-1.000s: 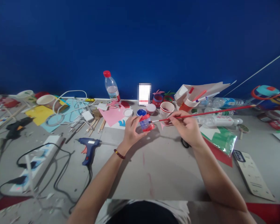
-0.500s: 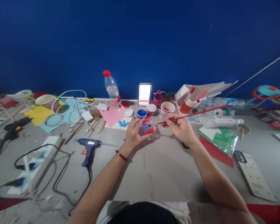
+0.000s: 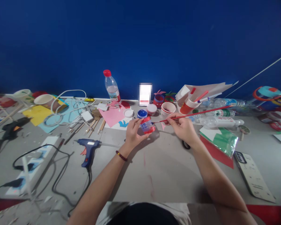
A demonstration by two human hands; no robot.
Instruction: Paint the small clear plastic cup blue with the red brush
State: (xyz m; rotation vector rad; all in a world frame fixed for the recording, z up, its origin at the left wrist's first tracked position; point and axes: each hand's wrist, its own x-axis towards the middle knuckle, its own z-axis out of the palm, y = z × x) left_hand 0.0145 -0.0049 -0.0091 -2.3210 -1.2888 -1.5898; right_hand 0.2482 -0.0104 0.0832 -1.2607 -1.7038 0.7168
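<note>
My left hand (image 3: 133,133) is closed around the side of a small cup-like piece (image 3: 145,126), which has red ends and blue paint marks on a pale middle. Fingers of my right hand (image 3: 182,128) pinch a long paintbrush (image 3: 208,111) with a red handle. Its dark tip is at the right side of the painted piece; whether it touches is too fine to tell. Just behind the piece stands an open jar of blue paint (image 3: 142,113). Beside that jar are a pinkish-white jar (image 3: 151,109) and a paper cup (image 3: 168,110) with reddish insides.
A blue glue gun (image 3: 89,150) with its cord and a white power strip (image 3: 35,167) lie on the left. A bottle with a red cap (image 3: 111,87) stands at the back. Rightward are stacked red-white cups (image 3: 187,107), plastic bottles (image 3: 221,122), green sheets (image 3: 224,142) and a phone (image 3: 255,178).
The brush tip has shifted slightly right, from the face of the painted piece to its right side. My left hand keeps its hold, with the piece turned a little.
</note>
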